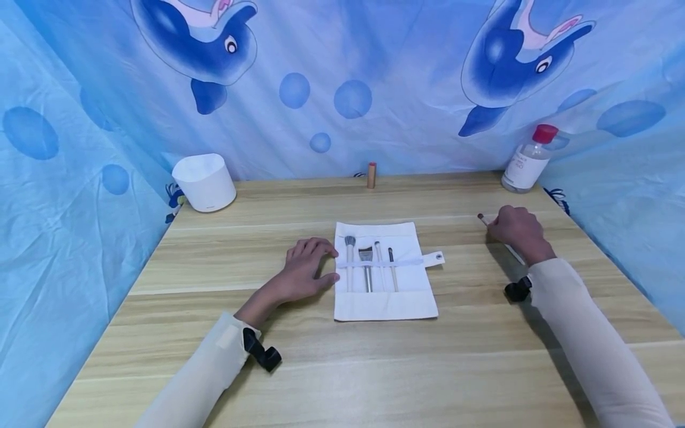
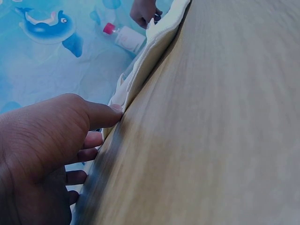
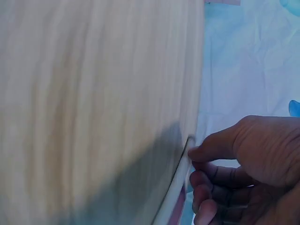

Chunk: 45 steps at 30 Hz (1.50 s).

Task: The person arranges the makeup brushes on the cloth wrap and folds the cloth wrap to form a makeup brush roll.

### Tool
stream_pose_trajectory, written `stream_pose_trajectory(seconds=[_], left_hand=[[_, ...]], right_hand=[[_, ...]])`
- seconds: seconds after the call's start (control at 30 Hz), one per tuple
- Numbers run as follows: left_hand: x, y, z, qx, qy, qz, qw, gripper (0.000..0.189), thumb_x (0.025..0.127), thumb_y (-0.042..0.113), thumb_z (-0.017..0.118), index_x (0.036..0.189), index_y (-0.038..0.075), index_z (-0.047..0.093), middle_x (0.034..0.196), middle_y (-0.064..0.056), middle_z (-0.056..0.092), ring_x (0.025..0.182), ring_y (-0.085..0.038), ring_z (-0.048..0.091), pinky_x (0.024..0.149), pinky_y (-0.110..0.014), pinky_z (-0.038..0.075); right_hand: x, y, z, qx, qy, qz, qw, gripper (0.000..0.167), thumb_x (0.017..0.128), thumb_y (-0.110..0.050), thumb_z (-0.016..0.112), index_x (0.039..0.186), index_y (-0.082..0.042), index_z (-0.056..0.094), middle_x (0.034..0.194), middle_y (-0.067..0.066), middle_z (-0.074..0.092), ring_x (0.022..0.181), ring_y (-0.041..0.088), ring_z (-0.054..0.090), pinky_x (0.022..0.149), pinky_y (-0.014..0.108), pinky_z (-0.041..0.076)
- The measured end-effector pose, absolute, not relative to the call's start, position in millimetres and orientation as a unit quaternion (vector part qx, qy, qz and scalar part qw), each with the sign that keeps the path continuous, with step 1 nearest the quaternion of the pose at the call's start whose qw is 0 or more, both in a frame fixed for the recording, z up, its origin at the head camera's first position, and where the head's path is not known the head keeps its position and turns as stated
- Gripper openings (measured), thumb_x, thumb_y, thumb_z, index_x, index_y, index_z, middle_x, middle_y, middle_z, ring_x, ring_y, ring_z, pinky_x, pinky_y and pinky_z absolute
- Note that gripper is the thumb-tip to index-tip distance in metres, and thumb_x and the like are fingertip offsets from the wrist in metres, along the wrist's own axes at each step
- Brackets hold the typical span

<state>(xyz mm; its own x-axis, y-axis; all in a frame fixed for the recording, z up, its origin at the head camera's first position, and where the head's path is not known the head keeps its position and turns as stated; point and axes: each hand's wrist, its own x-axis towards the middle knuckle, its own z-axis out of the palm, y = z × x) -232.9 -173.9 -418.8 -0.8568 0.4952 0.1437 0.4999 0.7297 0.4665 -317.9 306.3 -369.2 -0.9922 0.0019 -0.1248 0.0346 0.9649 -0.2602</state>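
Note:
A white cloth brush roll (image 1: 385, 306) lies spread flat on the table, with several makeup brushes (image 1: 366, 270) side by side under its strap. My left hand (image 1: 305, 270) rests at the roll's left edge, thumb and forefinger spread apart and touching it. In the left wrist view the thumb (image 2: 105, 115) presses at the cloth's edge. Off to the right, my right hand (image 1: 518, 232) pinches another slim makeup brush (image 1: 483, 220) low over the table. Its pale handle (image 3: 173, 194) shows under the fingertips in the right wrist view; the hand hides its middle.
A white rounded container (image 1: 204, 183) stands at the back left. Near the middle of the back edge is a small brown cylinder (image 1: 371, 176). A clear bottle with a red cap (image 1: 527, 160) stands at the back right. Blue dolphin-print curtain (image 1: 332, 59) surrounds the wooden table (image 1: 374, 380).

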Motion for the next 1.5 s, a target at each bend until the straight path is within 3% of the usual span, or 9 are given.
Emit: stream_pose_trajectory(seconds=[0.47, 0.83, 1.1, 1.33, 1.5], left_hand=[[-232, -171, -420, -0.273, -0.926, -0.259, 0.006, 0.044, 0.096, 0.04, 0.065, 0.13, 0.015, 0.054, 0.144, -0.005, 0.039, 0.131, -0.031, 0.028, 0.105, -0.056, 0.018], [-233, -173, -419, -0.266, -0.931, -0.25, 0.005, 0.043, 0.096, 0.042, 0.063, 0.13, 0.016, 0.054, 0.144, -0.002, 0.039, 0.132, -0.029, 0.027, 0.105, -0.054, 0.019], [-233, -174, -420, -0.265, -0.93, -0.253, 0.006, 0.042, 0.096, 0.041, 0.063, 0.13, 0.017, 0.054, 0.143, -0.002, 0.039, 0.131, -0.028, 0.028, 0.105, -0.053, 0.019], [-233, -173, -420, -0.265, -0.93, -0.253, 0.007, 0.042, 0.096, 0.041, 0.064, 0.129, 0.017, 0.054, 0.144, -0.001, 0.039, 0.132, -0.028, 0.028, 0.104, -0.053, 0.02], [-232, -174, -419, -0.266, -0.93, -0.254, 0.008, 0.042, 0.096, 0.042, 0.064, 0.129, 0.018, 0.054, 0.144, -0.001, 0.039, 0.132, -0.028, 0.027, 0.104, -0.053, 0.019]], right_hand=[[-321, 308, -374, 0.02, 0.991, -0.118, 0.053, 0.026, 0.093, -0.016, 0.055, 0.071, -0.003, 0.062, 0.068, 0.011, 0.051, 0.062, 0.027, 0.049, 0.055, 0.039, 0.041], [-321, 308, -373, 0.004, 0.991, -0.124, 0.042, 0.03, 0.089, -0.016, 0.055, 0.059, -0.009, 0.053, 0.057, 0.004, 0.045, 0.054, 0.023, 0.045, 0.049, 0.035, 0.036], [-323, 295, -367, 0.008, 0.987, -0.155, 0.032, 0.034, 0.096, -0.023, 0.056, 0.068, -0.004, 0.062, 0.061, 0.006, 0.052, 0.057, 0.024, 0.049, 0.052, 0.034, 0.039], [-325, 281, -356, -0.025, 0.976, -0.211, -0.04, 0.025, 0.094, -0.023, 0.055, 0.084, -0.002, 0.065, 0.074, 0.011, 0.059, 0.062, 0.026, 0.053, 0.051, 0.037, 0.042], [-325, 265, -348, -0.058, 0.961, -0.253, -0.092, 0.025, 0.096, -0.024, 0.054, 0.1, 0.0, 0.062, 0.091, 0.016, 0.061, 0.076, 0.029, 0.056, 0.061, 0.038, 0.044]])
